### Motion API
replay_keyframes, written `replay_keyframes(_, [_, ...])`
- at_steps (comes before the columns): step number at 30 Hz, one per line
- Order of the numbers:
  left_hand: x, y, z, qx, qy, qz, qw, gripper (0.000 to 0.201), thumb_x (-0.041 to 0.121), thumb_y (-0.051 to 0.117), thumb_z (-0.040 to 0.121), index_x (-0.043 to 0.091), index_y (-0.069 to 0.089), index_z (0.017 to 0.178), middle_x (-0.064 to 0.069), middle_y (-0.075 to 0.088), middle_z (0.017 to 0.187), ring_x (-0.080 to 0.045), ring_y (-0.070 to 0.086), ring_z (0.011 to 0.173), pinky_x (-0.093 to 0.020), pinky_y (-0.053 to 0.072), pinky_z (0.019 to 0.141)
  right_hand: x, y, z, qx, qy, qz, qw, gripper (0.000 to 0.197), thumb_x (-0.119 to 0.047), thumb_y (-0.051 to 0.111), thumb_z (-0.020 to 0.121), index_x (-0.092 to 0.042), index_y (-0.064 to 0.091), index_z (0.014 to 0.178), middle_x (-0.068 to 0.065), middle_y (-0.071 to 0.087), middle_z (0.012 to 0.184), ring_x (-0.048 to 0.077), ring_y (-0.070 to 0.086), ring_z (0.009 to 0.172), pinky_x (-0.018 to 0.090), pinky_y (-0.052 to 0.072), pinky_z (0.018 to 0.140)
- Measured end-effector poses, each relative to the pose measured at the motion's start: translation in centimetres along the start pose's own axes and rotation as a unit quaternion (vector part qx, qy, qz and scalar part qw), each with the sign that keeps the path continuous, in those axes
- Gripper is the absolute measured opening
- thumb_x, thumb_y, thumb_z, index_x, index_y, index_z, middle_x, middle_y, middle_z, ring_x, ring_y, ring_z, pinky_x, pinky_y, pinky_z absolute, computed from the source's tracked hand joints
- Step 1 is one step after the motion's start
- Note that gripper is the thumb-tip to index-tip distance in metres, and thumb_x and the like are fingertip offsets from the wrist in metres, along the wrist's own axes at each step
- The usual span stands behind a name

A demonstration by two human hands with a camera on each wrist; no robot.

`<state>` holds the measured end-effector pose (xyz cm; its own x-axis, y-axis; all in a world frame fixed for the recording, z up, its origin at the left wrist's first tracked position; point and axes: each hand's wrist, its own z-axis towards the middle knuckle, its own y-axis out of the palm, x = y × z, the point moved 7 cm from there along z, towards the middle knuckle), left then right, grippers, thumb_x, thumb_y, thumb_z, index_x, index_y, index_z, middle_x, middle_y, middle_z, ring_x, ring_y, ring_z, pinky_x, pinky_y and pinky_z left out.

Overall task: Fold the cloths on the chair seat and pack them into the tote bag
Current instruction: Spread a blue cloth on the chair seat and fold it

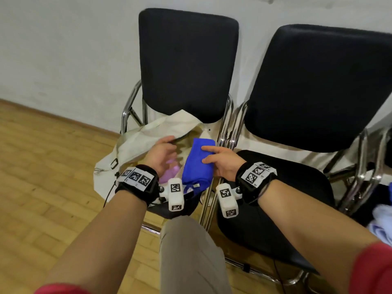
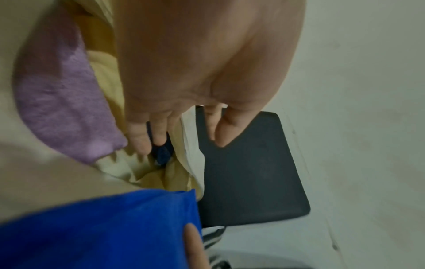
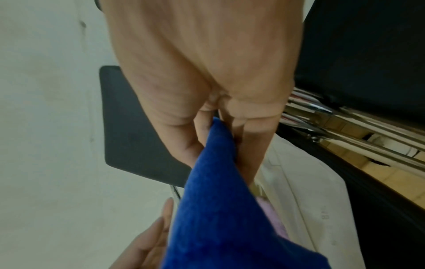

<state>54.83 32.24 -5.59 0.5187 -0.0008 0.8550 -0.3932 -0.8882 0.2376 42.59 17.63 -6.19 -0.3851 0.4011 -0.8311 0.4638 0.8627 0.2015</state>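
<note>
A cream tote bag (image 1: 135,143) lies open on the left chair's seat. My right hand (image 1: 209,154) pinches a folded blue cloth (image 1: 198,166) between thumb and fingers and holds it at the bag's mouth; the right wrist view shows this grip (image 3: 220,138) on the blue cloth (image 3: 218,209). My left hand (image 1: 164,152) reaches into the mouth with straight fingers, thumb at the bag's rim, beside the blue cloth (image 2: 98,229). A purple cloth (image 2: 62,109) lies inside the bag under my left hand (image 2: 179,116). The bag's bottom is hidden.
Two black chairs with chrome frames stand side by side against a white wall; the right chair's seat (image 1: 275,200) is bare. A pale blue-white bundle of cloth (image 1: 381,221) lies at the far right. My leg (image 1: 191,255) stands before the left chair on wooden floor (image 1: 53,177).
</note>
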Motion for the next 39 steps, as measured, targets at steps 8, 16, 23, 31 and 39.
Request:
replay_keyframes(8, [2.4,-1.3,4.9,-0.010,0.048,-0.113,0.992,0.061,0.000,0.051,0.093,0.032,0.044,0.145,-0.003,0.068,0.112,-0.020,0.063,0.110,-0.041,0.047,0.093,0.8,3.1,7.8,0.023,0.064,0.051,0.996,0.048,0.010,0.056,0.091,-0.010,0.057,0.134,0.016,0.061,0.122,0.024,0.065,0.090,0.031,0.059,0.059])
replay_keyframes(16, [5.4,-2.4,7.1,-0.061,0.102,-0.247,0.962,0.064,-0.011,0.046,0.092,0.011,0.031,0.151,-0.006,0.071,0.093,-0.017,0.069,0.094,-0.049,0.043,0.109,1.7,6.4,14.5,0.057,0.115,0.102,0.986,0.012,0.002,0.049,0.097,-0.001,0.059,0.102,0.018,0.066,0.093,0.029,0.063,0.075,0.032,0.056,0.042])
replay_keyframes(23, [6.7,-3.0,7.8,-0.149,0.107,-0.314,0.932,0.049,-0.015,0.048,0.090,0.001,0.042,0.135,-0.017,0.055,0.120,-0.027,0.058,0.113,-0.044,0.048,0.105,1.2,6.2,16.9,0.079,0.109,0.004,0.991,0.024,-0.009,0.042,0.103,-0.012,0.046,0.080,0.002,0.050,0.082,0.012,0.050,0.069,0.019,0.050,0.047])
replay_keyframes(31, [7.3,-3.7,7.2,-0.176,0.121,-0.295,0.931,0.054,-0.015,0.054,0.085,0.005,0.042,0.134,-0.016,0.055,0.116,-0.028,0.059,0.110,-0.042,0.051,0.100,0.2,2.7,21.9,0.257,0.004,-0.007,0.966,0.036,-0.007,0.051,0.093,-0.013,0.051,0.128,0.011,0.059,0.119,0.030,0.061,0.104,0.046,0.052,0.097])
replay_keyframes(39, [6.3,-3.8,7.5,-0.172,0.114,-0.287,0.935,0.078,-0.015,0.055,0.086,0.001,0.021,0.154,-0.014,0.059,0.109,-0.030,0.060,0.108,-0.049,0.048,0.105,-0.8,5.9,22.7,0.261,-0.108,-0.083,0.956,0.028,0.001,0.063,0.080,-0.017,0.066,0.101,0.012,0.068,0.104,0.033,0.066,0.100,0.048,0.055,0.093])
